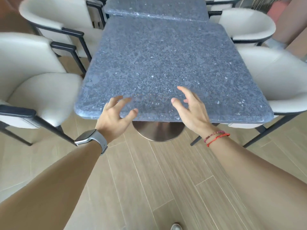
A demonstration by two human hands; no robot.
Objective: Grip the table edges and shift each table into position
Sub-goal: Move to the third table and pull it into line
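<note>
A dark blue-grey speckled stone table (157, 63) stands in front of me on a round metal pedestal base (157, 131). A second table (157, 7) of the same stone butts against its far edge. My left hand (114, 115), with a watch on the wrist, hovers over the near edge with fingers spread and loosely bent, holding nothing. Just right of it, my right hand (191, 107), with red bracelets on the wrist, is also over the near edge with fingers spread apart. Neither hand grips the edge; whether any fingertip touches the top I cannot tell.
Cream armchairs with black frames flank the tables: two on the left (33, 77) (54, 19) and two on the right (274, 80) (249, 25). Wood-look plank floor (166, 188) lies under me, and a shoe tip (176, 226) shows at the bottom edge.
</note>
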